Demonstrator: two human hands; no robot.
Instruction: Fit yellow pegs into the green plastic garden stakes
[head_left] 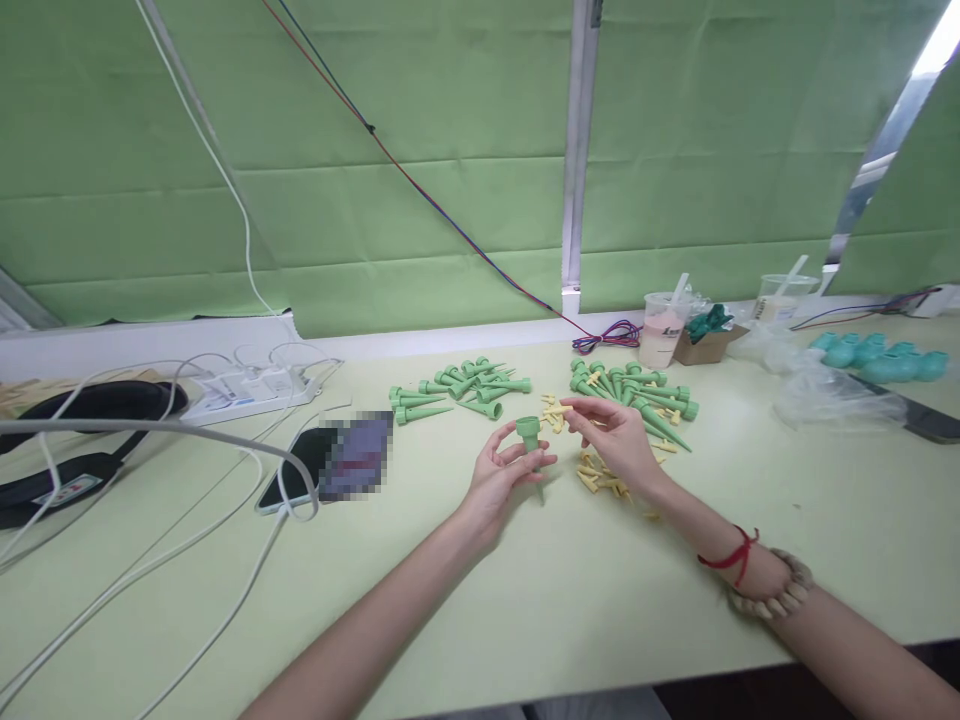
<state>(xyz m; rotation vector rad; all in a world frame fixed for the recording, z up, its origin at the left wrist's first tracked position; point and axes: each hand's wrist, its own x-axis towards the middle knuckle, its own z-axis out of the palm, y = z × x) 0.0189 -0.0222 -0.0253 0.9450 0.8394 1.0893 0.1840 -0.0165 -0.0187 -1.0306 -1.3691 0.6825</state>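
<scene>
Upright in my left hand (496, 475) is a green plastic spike (528, 428), its wide cup-shaped top facing up and its pointed end below my fingers. Just to the right, my right hand (616, 440) pinches a small yellow plastic peg (557, 411) close to the cup's rim, apart from it. Beneath my right hand lies a scattered pile of similar yellow pegs (589, 480). Behind it is a heap of green spikes (626, 385). A second group of green spikes (465, 385) lies on the table beyond my left hand.
A phone (300, 465) lies left of my hands, among white cables (247, 560) and a power strip (255, 392). At the back right stand drink cups (660, 335) and a small cardboard box (709, 345). Teal bulb-shaped items (885, 358) and a plastic bag (817, 400) lie farther right.
</scene>
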